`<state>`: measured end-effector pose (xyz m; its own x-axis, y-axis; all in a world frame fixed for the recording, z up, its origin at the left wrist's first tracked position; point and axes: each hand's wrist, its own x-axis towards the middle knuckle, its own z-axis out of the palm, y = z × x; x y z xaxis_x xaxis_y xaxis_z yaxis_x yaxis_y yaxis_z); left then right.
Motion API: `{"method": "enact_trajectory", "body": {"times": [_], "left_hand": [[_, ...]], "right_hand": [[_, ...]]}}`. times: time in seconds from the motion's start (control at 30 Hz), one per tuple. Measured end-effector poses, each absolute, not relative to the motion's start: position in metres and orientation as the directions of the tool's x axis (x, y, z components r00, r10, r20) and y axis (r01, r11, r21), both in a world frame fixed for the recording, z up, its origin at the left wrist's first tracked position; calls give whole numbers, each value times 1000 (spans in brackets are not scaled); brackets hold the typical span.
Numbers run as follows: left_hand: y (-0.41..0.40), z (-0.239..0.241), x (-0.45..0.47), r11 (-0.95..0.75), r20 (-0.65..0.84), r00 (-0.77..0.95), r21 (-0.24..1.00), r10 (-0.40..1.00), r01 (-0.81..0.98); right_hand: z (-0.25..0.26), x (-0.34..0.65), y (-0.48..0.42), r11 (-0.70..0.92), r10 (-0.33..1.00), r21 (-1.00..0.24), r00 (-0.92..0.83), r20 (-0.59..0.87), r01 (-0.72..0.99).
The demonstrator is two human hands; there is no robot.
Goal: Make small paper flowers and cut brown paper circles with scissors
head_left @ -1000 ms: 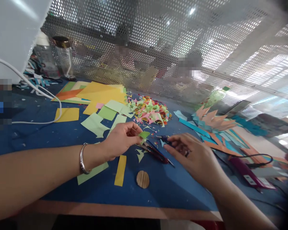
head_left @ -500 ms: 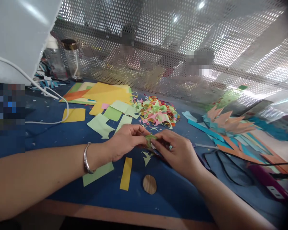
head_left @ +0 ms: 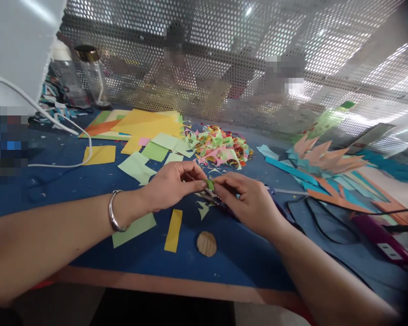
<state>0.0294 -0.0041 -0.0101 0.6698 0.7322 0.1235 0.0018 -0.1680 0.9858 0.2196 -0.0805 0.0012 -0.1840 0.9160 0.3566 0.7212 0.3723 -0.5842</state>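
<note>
Between my two hands is a small piece of green paper (head_left: 210, 184), pinched at its left side by the fingertips of my left hand (head_left: 175, 184) and at its right by those of my right hand (head_left: 243, 192). Its full shape is partly hidden by my fingers. Just under it lie what look like scissors (head_left: 209, 195), mostly covered by my right hand. Pale green scraps (head_left: 203, 210) rest below the fingers. Closer to me are a round cardboard disc (head_left: 206, 244) and a yellow paper strip (head_left: 173, 231). A pale green sheet (head_left: 134, 230) lies beneath my left wrist.
A heap of coloured paper scraps (head_left: 221, 147) sits beyond my hands. Yellow sheets (head_left: 149, 124) are stacked at the back left, near two bottles (head_left: 91, 74). Blue and orange pieces (head_left: 313, 156), a black cable (head_left: 321, 233) and a purple power strip (head_left: 381, 237) occupy the right.
The green paper now appears smaller, folded or turned between my fingertips. The whole scene has shifted slightly up and left in view.
</note>
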Motion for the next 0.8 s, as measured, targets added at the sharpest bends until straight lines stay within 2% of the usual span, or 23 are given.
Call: {"method": "enact_trajectory", "body": {"times": [0.17,0.33,0.43,0.6,0.8], "left_hand": [[-2,-10,28,-242,149,643,969,751,58],[-6,-8,29,-281,176,665,958,726,53],[-10,-7,31,-194,143,637,981,757,10],[-14,-6,33,39,-17,633,999,774,-21],[-13,-4,34,80,-35,634,996,772,-42]], "right_hand": [[1,220,-82,325,930,-605,-129,344,727],[1,218,-83,323,924,-560,-128,359,763],[1,217,-84,322,914,-527,-114,389,787],[1,217,-84,320,912,-504,-116,394,802],[0,217,-84,340,900,-491,-127,417,802]]}}
